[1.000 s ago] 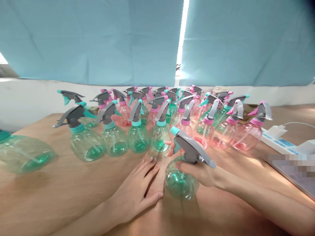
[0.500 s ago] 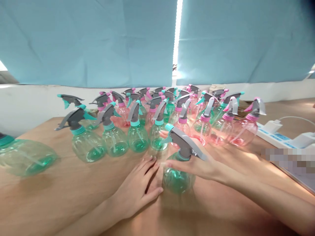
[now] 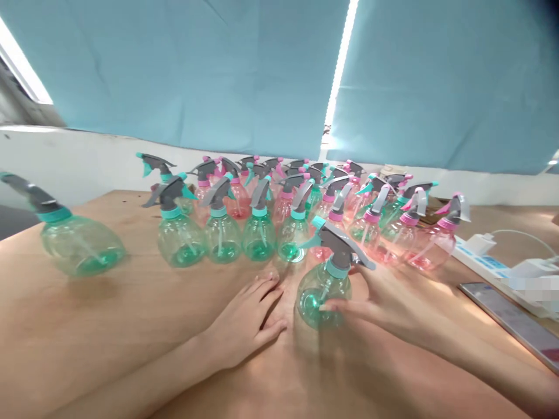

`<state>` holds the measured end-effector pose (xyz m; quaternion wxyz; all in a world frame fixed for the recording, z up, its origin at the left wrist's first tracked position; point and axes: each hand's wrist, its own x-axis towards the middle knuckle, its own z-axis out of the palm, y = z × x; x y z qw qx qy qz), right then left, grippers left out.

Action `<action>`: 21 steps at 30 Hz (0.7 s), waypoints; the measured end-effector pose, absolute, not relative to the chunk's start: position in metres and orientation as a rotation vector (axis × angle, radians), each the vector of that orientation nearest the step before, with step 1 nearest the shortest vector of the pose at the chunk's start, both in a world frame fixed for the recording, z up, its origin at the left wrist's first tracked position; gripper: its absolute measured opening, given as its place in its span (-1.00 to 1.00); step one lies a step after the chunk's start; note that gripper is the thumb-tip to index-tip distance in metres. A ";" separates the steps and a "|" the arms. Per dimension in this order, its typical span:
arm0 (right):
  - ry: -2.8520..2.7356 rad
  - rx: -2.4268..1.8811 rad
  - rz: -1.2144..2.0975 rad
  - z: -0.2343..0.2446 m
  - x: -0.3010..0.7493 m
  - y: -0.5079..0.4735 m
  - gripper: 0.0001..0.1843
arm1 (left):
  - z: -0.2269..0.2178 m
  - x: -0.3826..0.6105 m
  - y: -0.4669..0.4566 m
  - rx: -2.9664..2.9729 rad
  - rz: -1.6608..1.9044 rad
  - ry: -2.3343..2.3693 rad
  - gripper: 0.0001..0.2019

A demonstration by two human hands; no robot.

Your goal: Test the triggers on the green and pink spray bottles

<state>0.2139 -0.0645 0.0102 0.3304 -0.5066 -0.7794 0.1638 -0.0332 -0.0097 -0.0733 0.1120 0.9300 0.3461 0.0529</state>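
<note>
Close in front of me stands a green see-through spray bottle with a turquoise collar and a grey trigger head. My right hand is round its right side, the thumb across the front and the other fingers mostly hidden behind it. To the left of this bottle, my left hand rests flat on the wooden table, fingers spread and holding nothing. Just beyond the fingertips is another green spray bottle, part of a front row. Apart at the left stands one more green spray bottle.
Several pink spray bottles and more green ones crowd the back of the table. A white power strip with plugs and a cable lies at the right. Beside it is a phone. A blue curtain hangs behind.
My right hand has slid from the bottle's neck down to its body. The view has tilted and shifted, so more of the left bottle and the phone show. My left hand stays flat.
</note>
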 end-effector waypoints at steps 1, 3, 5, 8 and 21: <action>-2.045 -1.314 0.425 0.010 0.210 -0.064 -0.55 | -0.073 -0.039 -0.013 2.740 0.159 1.028 -0.41; -2.061 -1.289 0.418 0.005 0.199 -0.060 -0.49 | -0.074 -0.056 -0.020 2.756 0.168 1.072 -0.42; -2.084 -1.270 0.411 -0.001 0.183 -0.053 -0.44 | -0.075 -0.080 -0.028 2.763 0.199 1.136 -0.43; -2.128 -1.251 0.414 -0.008 0.148 -0.040 -0.38 | -0.076 -0.126 -0.040 2.749 0.301 1.259 -0.49; -2.216 -1.233 0.272 -0.008 -0.063 0.028 -0.22 | -0.076 -0.261 -0.075 2.478 0.393 1.802 -0.49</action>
